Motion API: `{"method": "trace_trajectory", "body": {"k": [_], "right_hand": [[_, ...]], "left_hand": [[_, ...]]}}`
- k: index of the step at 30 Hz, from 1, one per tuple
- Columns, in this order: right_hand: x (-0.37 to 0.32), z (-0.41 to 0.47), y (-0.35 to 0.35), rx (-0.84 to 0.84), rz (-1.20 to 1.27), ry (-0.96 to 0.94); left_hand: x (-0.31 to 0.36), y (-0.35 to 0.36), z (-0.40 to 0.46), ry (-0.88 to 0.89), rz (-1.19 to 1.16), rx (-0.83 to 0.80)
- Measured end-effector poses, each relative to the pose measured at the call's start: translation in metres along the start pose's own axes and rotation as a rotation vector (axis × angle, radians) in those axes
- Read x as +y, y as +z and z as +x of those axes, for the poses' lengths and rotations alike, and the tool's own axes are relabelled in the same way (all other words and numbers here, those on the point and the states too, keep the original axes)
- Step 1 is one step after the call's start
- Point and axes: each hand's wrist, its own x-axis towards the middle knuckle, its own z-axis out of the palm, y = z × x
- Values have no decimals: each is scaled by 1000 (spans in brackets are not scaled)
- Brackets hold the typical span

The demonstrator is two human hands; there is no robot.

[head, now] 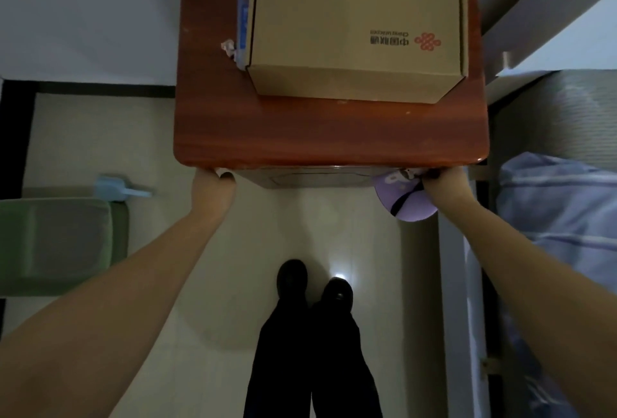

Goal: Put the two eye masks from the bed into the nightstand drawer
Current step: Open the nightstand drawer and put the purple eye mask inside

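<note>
Two hands: both sit at the near edge of the nightstand (330,130), one at each front corner.
Left hand (213,189): fingers curl under the left corner of the top; whether they grip anything cannot be told.
Right hand (445,184): fingers are clamped on a purple eye mask (400,199), which hangs just below the right corner with its dark strap visible.
Second mask: only one mask can be made out; whether another lies behind it cannot be told.
Drawer (317,179): its front shows as a narrow strip under the top, apparently closed or barely open.
Surface load: a cardboard box (357,27) fills the far part of the top, with a blue item (244,10) to its left.
Bed (561,217): at the right, with blue bedding.
Step in hand: judged to be opening the drawer.
Method: pull evenly and straight toward the near side, so the box is not jolted.
Caution: keep the mask pinched clear of the drawer gap, then lower it inside once the opening is wide enough.
</note>
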Motion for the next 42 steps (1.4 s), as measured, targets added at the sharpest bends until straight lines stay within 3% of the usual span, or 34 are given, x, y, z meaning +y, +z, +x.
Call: {"method": "trace_trajectory", "body": {"k": [7,16,26,29,31,33,35,36,37,39,40,42], "right_hand": [[21,-14,-11,-48,-175,-178],[80,-90,9,-187,-219,-38],[85,-96,40,-227,46,144],[71,-104,47,-304,97,236],[55,-115,43,-417,163,290],[34,-131,35,-555,355,358],[10,-143,29,-576,641,399],[-2,-147,29,-540,767,406],[-15,-150,30,-490,857,411],[-40,-151,38,-371,915,433],[-50,-149,44,-336,903,450],[-67,-141,60,-320,798,455]], "left_hand": [[-16,-15,-10,114,5,-120],[-77,-33,-77,53,40,-200],[-105,-1,-86,-156,-205,-295],[-97,-5,-91,-376,-497,-307],[-83,-10,-97,-479,-682,-260],[-66,-19,-111,-470,-559,-104],[-43,-27,-133,-287,-333,41],[-30,-28,-146,-189,-339,-14],[-15,-27,-156,-169,-406,-178],[12,-19,-167,-285,-554,-593],[17,-13,-167,-328,-575,-700],[22,-3,-149,-272,-455,-633]]}}
